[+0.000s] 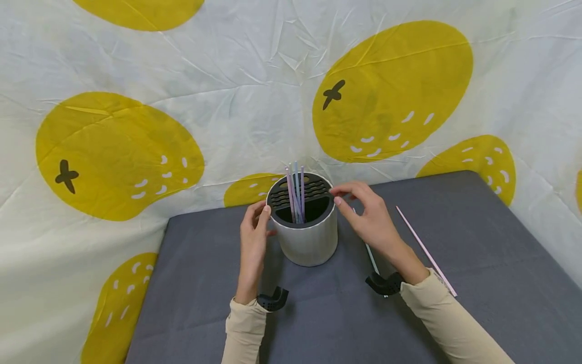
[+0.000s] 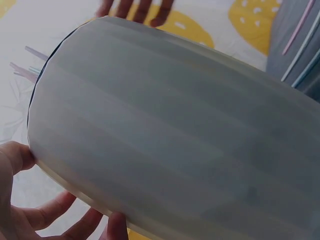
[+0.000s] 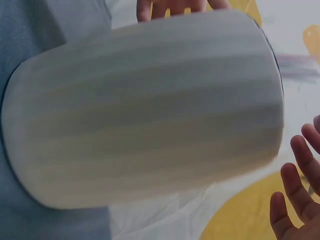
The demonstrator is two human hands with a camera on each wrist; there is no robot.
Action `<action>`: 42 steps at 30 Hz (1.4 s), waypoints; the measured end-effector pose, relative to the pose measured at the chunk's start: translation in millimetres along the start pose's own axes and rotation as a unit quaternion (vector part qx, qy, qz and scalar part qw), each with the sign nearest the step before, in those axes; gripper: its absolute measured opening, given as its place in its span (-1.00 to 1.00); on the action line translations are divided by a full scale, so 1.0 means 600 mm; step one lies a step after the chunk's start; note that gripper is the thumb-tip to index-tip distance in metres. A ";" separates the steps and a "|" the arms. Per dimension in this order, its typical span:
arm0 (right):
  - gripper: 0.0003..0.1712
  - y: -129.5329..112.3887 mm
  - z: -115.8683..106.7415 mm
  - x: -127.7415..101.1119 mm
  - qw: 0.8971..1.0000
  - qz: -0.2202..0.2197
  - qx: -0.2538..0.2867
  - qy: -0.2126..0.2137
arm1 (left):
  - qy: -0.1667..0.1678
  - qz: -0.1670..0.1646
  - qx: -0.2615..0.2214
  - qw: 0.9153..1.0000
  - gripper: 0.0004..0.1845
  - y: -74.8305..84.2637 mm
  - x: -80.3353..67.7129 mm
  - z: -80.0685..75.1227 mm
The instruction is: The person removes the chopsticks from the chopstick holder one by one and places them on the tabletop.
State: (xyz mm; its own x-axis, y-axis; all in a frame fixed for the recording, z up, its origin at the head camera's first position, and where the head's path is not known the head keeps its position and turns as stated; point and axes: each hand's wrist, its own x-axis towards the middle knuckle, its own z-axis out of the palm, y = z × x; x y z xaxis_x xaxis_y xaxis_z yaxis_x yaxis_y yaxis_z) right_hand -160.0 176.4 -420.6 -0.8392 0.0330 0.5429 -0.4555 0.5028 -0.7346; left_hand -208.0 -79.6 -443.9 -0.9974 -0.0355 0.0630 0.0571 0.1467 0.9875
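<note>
A white ribbed cylindrical holder (image 1: 311, 245) (image 2: 175, 140) (image 3: 150, 110) with a black slotted insert stands upright on the grey table (image 1: 477, 283). Several thin pink, blue and purple straws (image 1: 296, 194) stick up out of it. My left hand (image 1: 256, 222) rests against the holder's left side near the rim, fingers (image 2: 55, 217) relaxed and spread. My right hand (image 1: 350, 199) hovers at the right rim; its fingers (image 3: 295, 200) are straight and slightly apart from the wall. Neither hand holds a straw.
A loose pink straw (image 1: 423, 250) (image 2: 299, 25) lies on the table right of my right forearm. A pale straw (image 1: 371, 257) lies partly under that wrist. A white cloth with yellow fruit shapes (image 1: 391, 91) hangs behind and beside the table.
</note>
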 end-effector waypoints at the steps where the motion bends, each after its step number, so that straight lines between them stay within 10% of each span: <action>1: -0.74 -0.006 0.006 0.003 1.000 -0.016 -0.006 0.000 | 0.000 -0.001 0.000 1.000 -0.57 0.000 0.000 -0.001; 10: -0.71 -0.035 0.042 0.026 0.994 -0.086 -0.067 -0.019 | -0.004 0.005 -0.002 1.000 -0.56 0.002 -0.002 0.005; 25: -0.82 -0.026 0.056 0.031 0.992 -0.069 -0.107 0.001 | -0.015 0.014 -0.008 1.000 -0.57 0.003 0.005 0.024; 42: -0.83 -0.045 0.039 0.034 0.995 -0.072 -0.034 0.068 | -0.013 0.018 -0.010 1.000 -0.58 0.003 0.006 0.023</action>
State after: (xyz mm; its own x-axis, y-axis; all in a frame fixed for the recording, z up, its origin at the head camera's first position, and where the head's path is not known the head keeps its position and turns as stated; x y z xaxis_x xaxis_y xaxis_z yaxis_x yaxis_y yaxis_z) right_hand -172.0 143.0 -399.2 -0.7169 0.0718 0.6935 -0.5425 0.5674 -0.6195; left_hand -212.0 -65.6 -444.1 -0.9955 -0.0043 0.0942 0.0929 0.1272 0.9875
